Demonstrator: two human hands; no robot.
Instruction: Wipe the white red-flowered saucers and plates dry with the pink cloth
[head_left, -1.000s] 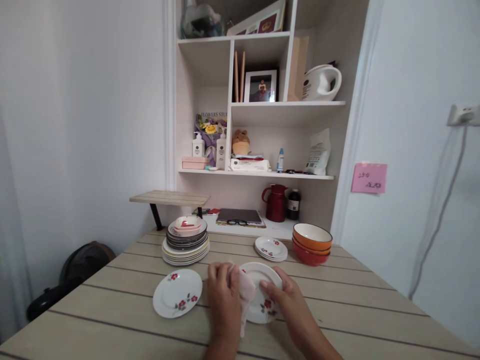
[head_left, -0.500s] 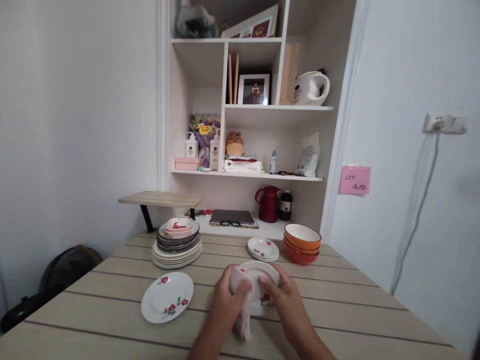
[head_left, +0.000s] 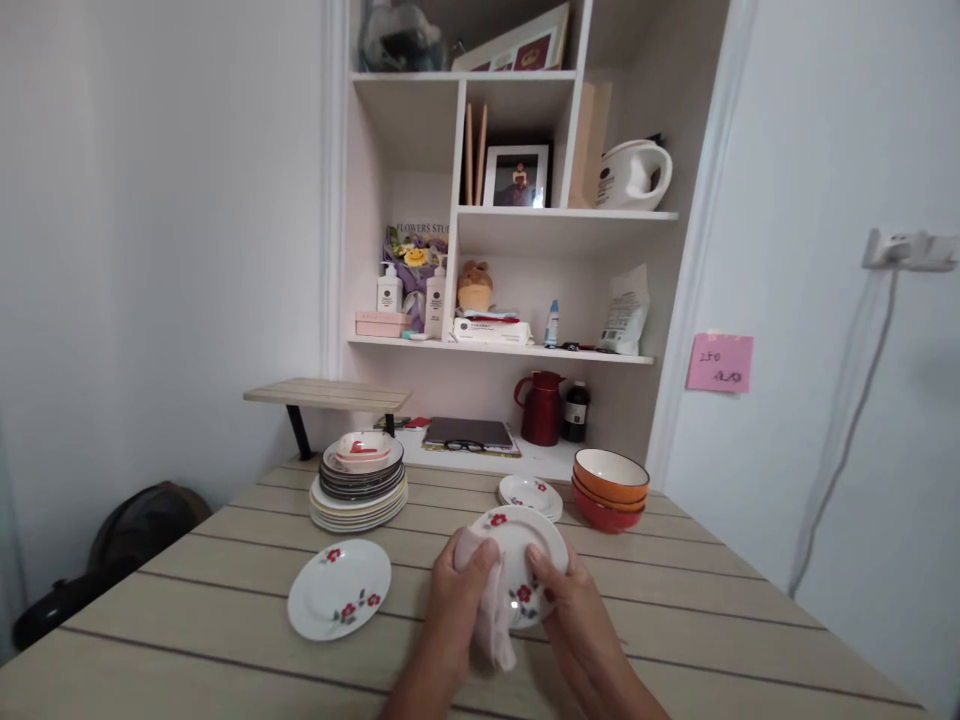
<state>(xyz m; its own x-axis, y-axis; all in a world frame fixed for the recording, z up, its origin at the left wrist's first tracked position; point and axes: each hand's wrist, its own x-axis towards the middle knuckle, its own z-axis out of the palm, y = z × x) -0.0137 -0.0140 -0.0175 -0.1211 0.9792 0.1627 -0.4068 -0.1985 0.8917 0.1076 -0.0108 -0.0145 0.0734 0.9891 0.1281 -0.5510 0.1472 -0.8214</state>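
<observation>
A white plate with red flowers (head_left: pixel 529 550) is held tilted above the table, between both hands. My left hand (head_left: pixel 459 590) is closed on a pale pink cloth (head_left: pixel 495 620), pressing it against the plate's left edge; the cloth's end hangs below. My right hand (head_left: pixel 574 600) grips the plate's right rim, thumb on the face and fingers behind, mostly hidden. On the table to the left lies a larger oval flowered plate (head_left: pixel 340 590). Beyond the hands sits a small stack of flowered plates (head_left: pixel 531 492).
Back left stands a tall stack of plates (head_left: pixel 360 510) topped by small dishes (head_left: pixel 364 448), near a raised wooden stand (head_left: pixel 328 394). Stacked orange and red bowls (head_left: pixel 610 490) are at the right. Behind are a red jug (head_left: pixel 540 410), dark bottle (head_left: pixel 576 412) and laptop (head_left: pixel 469 433).
The held plate has been raised and tipped more toward me, so more of its flowered face shows. Both hands keep their hold on cloth and plate. The view has shifted slightly.
</observation>
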